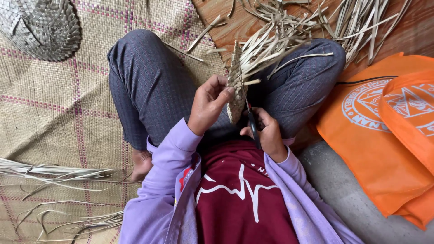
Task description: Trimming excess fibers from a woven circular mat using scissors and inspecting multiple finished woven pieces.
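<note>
I sit cross-legged and hold a small woven piece of dried leaf strips (236, 86) upright over my lap, with loose strip ends fanning out to the upper right. My left hand (209, 104) grips the woven piece by its left edge, thumb on top. My right hand (266, 131) holds dark scissors (252, 124) just below and right of the piece, blades pointing up at its lower edge.
A woven mat (58, 104) covers the floor on the left. A finished woven round piece (40, 27) lies at the top left. Loose leaf strips (54, 174) lie at the lower left and more strips (357, 22) at the top. Orange bags (384, 135) sit at the right.
</note>
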